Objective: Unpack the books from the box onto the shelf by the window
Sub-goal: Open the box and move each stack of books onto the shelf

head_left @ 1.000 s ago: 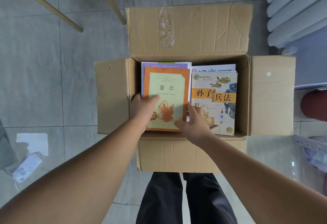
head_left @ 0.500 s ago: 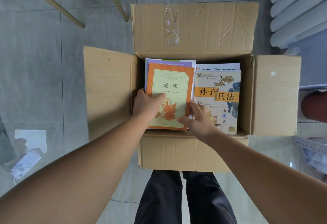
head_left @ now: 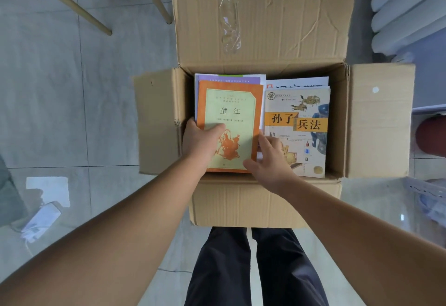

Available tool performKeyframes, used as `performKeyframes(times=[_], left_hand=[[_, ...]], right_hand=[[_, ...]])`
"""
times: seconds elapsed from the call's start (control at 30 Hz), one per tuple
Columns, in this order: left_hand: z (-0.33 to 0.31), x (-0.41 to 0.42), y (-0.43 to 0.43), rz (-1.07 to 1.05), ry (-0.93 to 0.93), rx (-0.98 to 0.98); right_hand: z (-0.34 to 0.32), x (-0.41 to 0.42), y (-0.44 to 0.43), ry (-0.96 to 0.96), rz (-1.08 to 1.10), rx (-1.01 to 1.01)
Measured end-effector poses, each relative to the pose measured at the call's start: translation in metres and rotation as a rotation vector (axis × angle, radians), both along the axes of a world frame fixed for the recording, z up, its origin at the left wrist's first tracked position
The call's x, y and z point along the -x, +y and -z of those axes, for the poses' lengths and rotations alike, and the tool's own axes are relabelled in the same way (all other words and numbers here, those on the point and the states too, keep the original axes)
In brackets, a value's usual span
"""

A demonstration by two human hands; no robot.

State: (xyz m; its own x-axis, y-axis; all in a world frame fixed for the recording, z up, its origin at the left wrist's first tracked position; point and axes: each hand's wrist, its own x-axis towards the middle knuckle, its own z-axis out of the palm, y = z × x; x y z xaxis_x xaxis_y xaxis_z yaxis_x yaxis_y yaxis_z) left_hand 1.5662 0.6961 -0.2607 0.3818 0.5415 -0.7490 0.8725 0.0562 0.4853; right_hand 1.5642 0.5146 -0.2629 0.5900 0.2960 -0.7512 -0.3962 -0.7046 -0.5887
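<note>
Books fill the open cardboard box (head_left: 265, 199) on the tiled floor (head_left: 48, 100), lying flat in two stacks side by side. On top of the left stack is an orange book (head_left: 231, 122) with a pale green panel on its cover; under it show the edges of a purple-topped book (head_left: 231, 79) and white pages. On top of the right stack, just beside it, lies a pale book with an orange title band (head_left: 299, 122), and a white book (head_left: 298, 83) peeks out beyond it. The left hand (head_left: 202, 141) grips the orange book at its left edge, thumb pressed on the cover and the other fingers hidden under it. The right hand (head_left: 268, 163) is at the same book's lower right corner, thumb on the cover, fingers curled between the two stacks; how firmly they grasp cannot be told. All four box flaps are folded outward. Two wooden chair legs (head_left: 79, 12) stand on the floor beyond the box.
</note>
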Motion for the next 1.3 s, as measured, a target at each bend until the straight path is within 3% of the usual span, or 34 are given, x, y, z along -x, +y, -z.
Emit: performKeyframes(times=[0.13, 0.23, 0.33, 0.5, 0.67, 1.0, 1.3], left_hand=[[-0.007, -0.013, 0.009, -0.072, 0.015, 0.165], [-0.005, -0.016, 0.018, -0.015, -0.006, 0.305], [-0.002, -0.010, 0.023, 0.034, -0.021, 0.327], [-0.029, -0.005, 0.030, 0.057, -0.106, 0.444], [-0.096, -0.005, 0.025, 0.020, -0.159, 0.582], [-0.267, -0.051, -0.021, 0.087, -0.464, 0.571], [-0.420, -0.088, -0.065, 0.312, -0.740, 0.521]], right_hand=[[-0.005, -0.007, -0.005, 0.036, 0.002, -0.003], [-0.009, -0.012, -0.008, 0.064, 0.027, -0.018], [-0.008, -0.014, -0.010, 0.065, 0.050, -0.034], [-0.016, -0.025, -0.017, 0.149, 0.375, -0.243], [-0.059, -0.041, -0.019, 0.308, 0.352, -0.468], [-0.223, -0.094, -0.066, 0.144, 0.343, -0.605], [-0.392, -0.099, -0.095, -0.286, 0.569, -0.637]])
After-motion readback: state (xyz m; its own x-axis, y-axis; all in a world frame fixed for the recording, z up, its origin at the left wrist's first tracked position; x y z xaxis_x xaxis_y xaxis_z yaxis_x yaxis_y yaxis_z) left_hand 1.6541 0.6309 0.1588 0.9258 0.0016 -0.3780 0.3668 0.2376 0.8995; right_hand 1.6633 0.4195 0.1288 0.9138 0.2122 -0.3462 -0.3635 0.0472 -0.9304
